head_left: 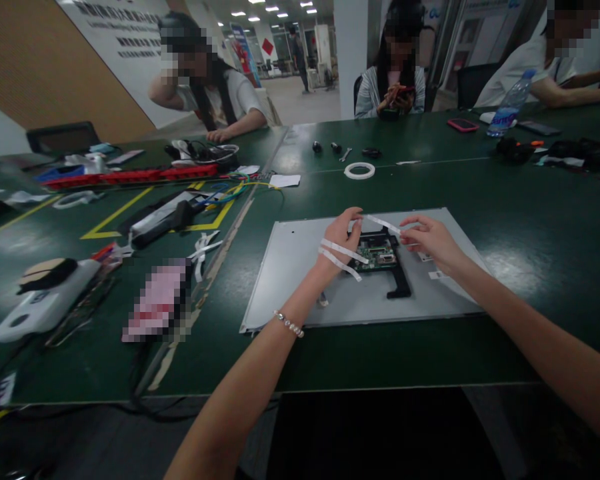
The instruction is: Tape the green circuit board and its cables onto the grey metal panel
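A strip of white tape (383,224) is stretched between my two hands, above a green circuit board (375,257) in a black frame (401,283). The board and frame lie on a light grey panel (290,267). My left hand (341,233) pinches the strip's left end, and two more white strips (343,251) hang from the back of that hand near the wrist. The fingers of my right hand (425,239) are closed on the strip's right end. A beaded bracelet (290,324) circles my left wrist.
Beyond the panel lie a white tape roll (359,171), a small wrench (345,155) and a water bottle (511,105). To the left are a pink phone-like object (156,300), a white device (45,300), cables and a red strip (135,176). Several people are across the table.
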{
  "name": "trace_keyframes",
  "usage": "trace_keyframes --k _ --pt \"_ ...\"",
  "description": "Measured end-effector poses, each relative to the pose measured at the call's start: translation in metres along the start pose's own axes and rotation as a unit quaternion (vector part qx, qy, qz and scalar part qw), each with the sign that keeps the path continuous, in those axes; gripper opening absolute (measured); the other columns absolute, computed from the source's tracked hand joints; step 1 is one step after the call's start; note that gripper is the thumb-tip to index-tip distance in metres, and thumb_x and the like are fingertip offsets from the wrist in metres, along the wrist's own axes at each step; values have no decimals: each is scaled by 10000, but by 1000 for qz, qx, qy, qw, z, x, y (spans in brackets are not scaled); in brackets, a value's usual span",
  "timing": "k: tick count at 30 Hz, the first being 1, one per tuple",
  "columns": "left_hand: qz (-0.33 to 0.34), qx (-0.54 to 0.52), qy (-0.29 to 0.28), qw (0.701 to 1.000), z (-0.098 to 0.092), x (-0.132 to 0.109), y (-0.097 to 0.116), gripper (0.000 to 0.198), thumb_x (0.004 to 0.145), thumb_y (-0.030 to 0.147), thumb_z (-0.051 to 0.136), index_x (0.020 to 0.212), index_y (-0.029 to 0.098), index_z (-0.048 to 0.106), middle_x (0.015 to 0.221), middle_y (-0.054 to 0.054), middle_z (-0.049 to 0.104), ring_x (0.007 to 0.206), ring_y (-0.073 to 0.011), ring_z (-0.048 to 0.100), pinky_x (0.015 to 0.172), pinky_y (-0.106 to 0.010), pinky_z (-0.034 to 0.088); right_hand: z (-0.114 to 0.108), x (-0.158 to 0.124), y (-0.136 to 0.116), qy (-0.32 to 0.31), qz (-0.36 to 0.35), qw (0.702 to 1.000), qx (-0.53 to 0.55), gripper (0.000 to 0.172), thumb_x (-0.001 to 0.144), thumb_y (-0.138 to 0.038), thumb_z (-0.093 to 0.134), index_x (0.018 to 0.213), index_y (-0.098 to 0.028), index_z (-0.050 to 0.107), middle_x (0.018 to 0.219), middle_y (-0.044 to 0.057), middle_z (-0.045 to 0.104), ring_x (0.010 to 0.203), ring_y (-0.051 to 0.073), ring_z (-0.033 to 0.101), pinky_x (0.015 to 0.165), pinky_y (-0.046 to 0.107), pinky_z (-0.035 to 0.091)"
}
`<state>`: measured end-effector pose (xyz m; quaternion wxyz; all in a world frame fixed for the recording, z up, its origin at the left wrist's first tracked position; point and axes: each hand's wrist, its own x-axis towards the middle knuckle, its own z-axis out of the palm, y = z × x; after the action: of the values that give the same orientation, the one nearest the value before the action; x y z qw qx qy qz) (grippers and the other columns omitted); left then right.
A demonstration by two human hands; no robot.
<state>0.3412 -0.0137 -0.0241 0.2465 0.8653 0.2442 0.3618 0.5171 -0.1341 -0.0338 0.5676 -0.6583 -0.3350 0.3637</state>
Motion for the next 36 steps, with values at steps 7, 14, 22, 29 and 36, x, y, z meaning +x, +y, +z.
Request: trace_keyframes --k 7,14,22,29,36 --pt "32 42 -109 993 11 4 2 427 961 335 277 1231 129 536 1280 -115 592 1206 -195 533 1046 -355 397 4 2 7 -6 1 1000 -30 184 679 -251 613 838 -165 643 767 46 654 670 124 623 506 192 443" --pt "-24 114 -204 972 20 6 -5 511 986 361 133 1240 224 554 1318 -48 576 1277 -184 469 1145 -474 196 3 5 10 -15 -1 996 -88 225 712 -275 610 875 -138 683 836 92 691 721 154 657 487 193 449" --pt "-65 55 -197 977 17 6 0 481 974 383 197 1139 244 627 1235 -69 634 1195 -230 543 1090 -519 268 -6 7 8 -53 3 991 -126 167 715 -255 615 840 -169 685 791 63 690 726 160 665 485 195 460" --pt "-32 38 -169 984 20 5 -4 442 961 381 247 1021 254 667 1116 -66 685 1117 -214 587 1049 -472 342 -9 10 10 -66 3 983 -169 171 735 -262 607 870 -173 662 740 53 678 639 143 643 498 222 489" --pt "-42 34 -175 983 21 6 -7 458 958 402 234 1039 259 662 1133 -73 677 1132 -222 579 1054 -478 331 -8 11 12 -63 -36 983 -166 183 732 -253 616 894 -174 588 717 39 655 618 143 638 541 254 525"
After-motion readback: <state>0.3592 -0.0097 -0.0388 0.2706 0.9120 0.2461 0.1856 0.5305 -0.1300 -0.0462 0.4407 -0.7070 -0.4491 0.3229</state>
